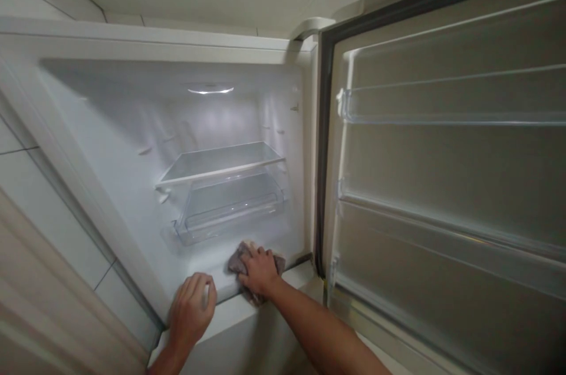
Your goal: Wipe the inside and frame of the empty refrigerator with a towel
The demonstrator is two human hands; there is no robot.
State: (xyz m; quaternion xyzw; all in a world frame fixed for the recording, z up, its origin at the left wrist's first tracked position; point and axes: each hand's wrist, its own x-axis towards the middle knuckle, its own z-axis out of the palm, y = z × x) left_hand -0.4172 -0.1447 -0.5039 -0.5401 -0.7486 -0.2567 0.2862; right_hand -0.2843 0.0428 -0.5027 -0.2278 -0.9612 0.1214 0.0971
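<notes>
My right hand (262, 272) is closed on a greyish-brown cloth (239, 258) and presses it on the floor of the fridge compartment, by the front edge. Part of the cloth hangs over that edge. To its left, my left hand (192, 307) is at the fridge's front left corner, fingers curled together and thumb bent towards them; nothing shows in the gap between. Around both hands is the white interior of the fridge (119, 151). Above the cloth is a clear plastic drawer (230, 219), under a glass shelf (225, 161).
The fridge door (455, 168) stands wide on the right, with clear door racks (442, 122) across it. A lamp (211, 90) glows under the compartment's ceiling. Tiled wall (75, 210) and a pale, ribbed surface (44, 298) lie close on the left.
</notes>
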